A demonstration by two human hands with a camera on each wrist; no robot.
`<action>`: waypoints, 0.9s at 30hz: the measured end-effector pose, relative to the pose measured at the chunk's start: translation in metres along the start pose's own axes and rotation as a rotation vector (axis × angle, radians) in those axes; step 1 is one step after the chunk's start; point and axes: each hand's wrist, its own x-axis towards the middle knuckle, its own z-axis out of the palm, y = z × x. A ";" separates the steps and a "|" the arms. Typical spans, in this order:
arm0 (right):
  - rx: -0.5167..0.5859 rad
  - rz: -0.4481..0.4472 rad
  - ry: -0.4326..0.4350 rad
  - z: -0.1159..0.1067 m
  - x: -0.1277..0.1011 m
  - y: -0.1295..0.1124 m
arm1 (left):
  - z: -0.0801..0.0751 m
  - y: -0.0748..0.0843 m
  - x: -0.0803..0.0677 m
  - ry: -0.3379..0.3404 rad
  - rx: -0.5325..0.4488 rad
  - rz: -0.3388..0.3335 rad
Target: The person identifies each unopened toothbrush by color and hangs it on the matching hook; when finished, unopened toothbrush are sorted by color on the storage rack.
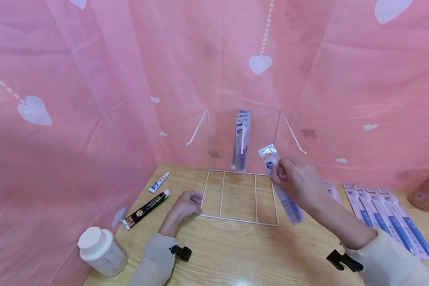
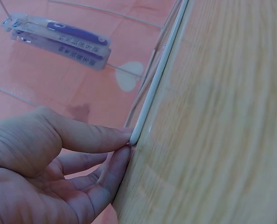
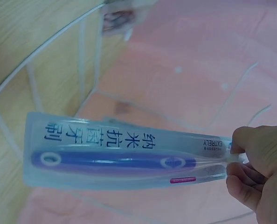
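Observation:
A white wire rack stands on the wooden table, with hooks reaching forward from its upright back. My left hand pinches the front left corner of its base between thumb and fingers. In my right hand is a packaged purple toothbrush, pinched near the top of its clear pack. It slants beside the rack's right side, handle end down, in the head view. Several packaged toothbrushes hang one behind another on the middle hook. The left hook and right hook are bare.
More toothbrush packs, mostly blue, lie in a row at the right, partly behind my right forearm. A black tube, a small toothpaste tube and a white jar are at the left. Pink curtain surrounds the table.

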 end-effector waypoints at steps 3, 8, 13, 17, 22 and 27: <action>0.013 -0.051 0.058 -0.006 0.006 -0.013 | 0.000 -0.001 0.001 0.000 -0.001 0.000; 0.049 -0.164 0.142 -0.008 0.013 -0.031 | -0.001 0.000 0.000 0.001 0.014 0.002; 0.130 -0.165 0.193 -0.002 0.016 -0.045 | -0.002 0.001 0.000 -0.001 0.012 0.004; 0.131 -0.160 0.212 0.004 0.019 -0.050 | -0.002 -0.001 0.000 -0.001 0.008 0.005; 0.120 -0.129 0.209 0.012 0.024 -0.053 | -0.001 -0.002 0.001 -0.002 0.000 0.003; 0.108 -0.084 0.186 0.017 0.026 -0.052 | 0.000 -0.001 0.000 -0.007 -0.007 0.002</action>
